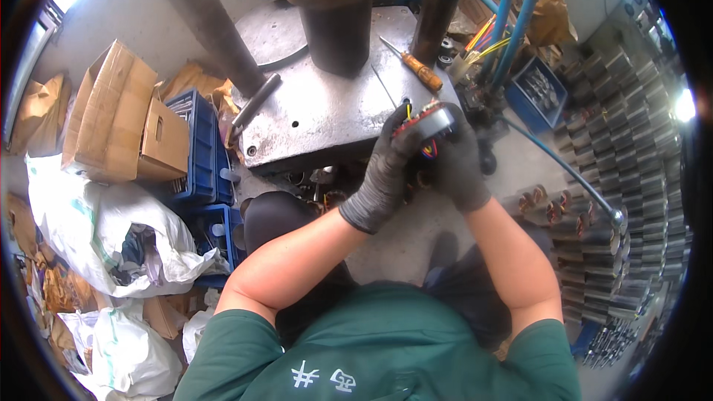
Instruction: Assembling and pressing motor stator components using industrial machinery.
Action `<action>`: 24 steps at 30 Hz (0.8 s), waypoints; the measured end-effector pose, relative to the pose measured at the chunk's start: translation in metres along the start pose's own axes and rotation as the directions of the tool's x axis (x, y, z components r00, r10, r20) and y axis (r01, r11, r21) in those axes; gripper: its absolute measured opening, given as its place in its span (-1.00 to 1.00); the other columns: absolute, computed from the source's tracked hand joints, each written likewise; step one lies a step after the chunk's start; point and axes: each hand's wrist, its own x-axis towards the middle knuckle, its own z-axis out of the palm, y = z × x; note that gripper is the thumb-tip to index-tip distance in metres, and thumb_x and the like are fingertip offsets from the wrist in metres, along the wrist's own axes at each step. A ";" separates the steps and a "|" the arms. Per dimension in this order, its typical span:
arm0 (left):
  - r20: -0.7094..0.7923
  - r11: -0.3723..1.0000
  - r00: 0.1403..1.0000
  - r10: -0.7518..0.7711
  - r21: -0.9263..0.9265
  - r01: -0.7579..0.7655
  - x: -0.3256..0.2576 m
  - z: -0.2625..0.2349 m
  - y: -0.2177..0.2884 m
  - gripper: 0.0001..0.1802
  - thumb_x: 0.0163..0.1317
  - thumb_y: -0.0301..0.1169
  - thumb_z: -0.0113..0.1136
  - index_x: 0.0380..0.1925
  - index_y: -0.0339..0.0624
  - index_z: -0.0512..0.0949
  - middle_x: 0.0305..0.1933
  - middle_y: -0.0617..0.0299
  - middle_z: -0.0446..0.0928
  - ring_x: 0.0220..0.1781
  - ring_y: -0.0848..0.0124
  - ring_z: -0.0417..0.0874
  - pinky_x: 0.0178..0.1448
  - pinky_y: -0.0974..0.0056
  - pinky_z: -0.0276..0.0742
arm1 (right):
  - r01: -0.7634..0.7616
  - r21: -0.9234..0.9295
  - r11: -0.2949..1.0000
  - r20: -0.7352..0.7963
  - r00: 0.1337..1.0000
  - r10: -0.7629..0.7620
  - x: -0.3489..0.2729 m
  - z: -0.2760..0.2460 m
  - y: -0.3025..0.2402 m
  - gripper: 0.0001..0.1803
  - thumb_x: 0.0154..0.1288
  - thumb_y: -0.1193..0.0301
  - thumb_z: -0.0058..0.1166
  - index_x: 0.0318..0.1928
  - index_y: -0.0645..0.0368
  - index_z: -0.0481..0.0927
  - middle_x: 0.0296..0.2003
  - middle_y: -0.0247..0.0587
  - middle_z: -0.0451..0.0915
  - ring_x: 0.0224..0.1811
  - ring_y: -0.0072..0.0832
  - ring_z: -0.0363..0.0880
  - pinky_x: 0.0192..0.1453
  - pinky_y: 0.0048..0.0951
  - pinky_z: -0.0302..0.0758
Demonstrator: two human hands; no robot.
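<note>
Between my two gloved hands sits a motor stator point(432, 125), a short silver ring with reddish windings and coloured lead wires. My left hand point(377, 178) grips its left side, with a yellow wire showing by the fingers. Around its right side my right hand point(462, 160) is closed; some of its fingertips are hidden. The stator is held just over the near right edge of a steel press plate point(278, 130). Just beyond the hands, a screwdriver-like tool with a wooden handle point(421, 72) lies on the plate. A thin rod point(384, 87) lies beside it.
A dark press ram point(338, 41) stands over the plate between steel columns point(204, 26). A metal bar point(256, 104) lies at the plate's left. Cardboard boxes point(108, 119), blue crates point(194, 122) and white sacks point(82, 208) crowd the left. Stacked metal cylinders point(620, 141) and several stators point(555, 210) stand right.
</note>
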 end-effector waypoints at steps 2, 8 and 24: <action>-0.025 0.999 0.999 0.025 0.024 -0.025 -0.008 0.006 -0.006 -0.09 0.33 0.20 0.34 0.45 -0.21 0.36 0.34 0.08 0.51 0.41 0.27 0.51 0.52 0.09 0.42 | 0.016 0.034 0.999 0.006 1.000 -0.016 -0.001 -0.003 0.001 -0.57 0.38 0.40 0.33 0.18 0.19 0.49 -0.03 -0.24 0.63 0.04 -0.55 0.59 0.16 -0.40 0.58; -0.085 0.996 0.996 0.032 0.089 -0.025 -0.014 0.006 -0.014 -0.07 0.33 0.14 0.36 0.50 -0.20 0.30 0.38 0.12 0.48 0.45 0.29 0.46 0.55 0.09 0.34 | 0.145 -0.255 0.956 0.051 0.989 -0.137 -0.006 -0.005 0.007 -0.55 0.33 0.36 0.41 0.11 0.18 0.50 -0.10 -0.30 0.64 -0.05 -0.59 0.61 0.07 -0.42 0.61; 0.022 0.934 0.981 -0.193 -0.302 0.190 -0.003 -0.007 0.018 0.15 0.13 0.65 -0.01 0.32 -0.17 0.46 0.13 -0.02 0.63 0.07 0.14 0.70 0.03 0.07 0.63 | -0.216 -0.053 0.975 0.211 0.952 0.222 -0.008 -0.022 -0.056 -0.45 0.44 0.45 0.25 0.38 0.31 0.44 0.09 -0.06 0.64 0.07 -0.45 0.67 0.16 -0.36 0.62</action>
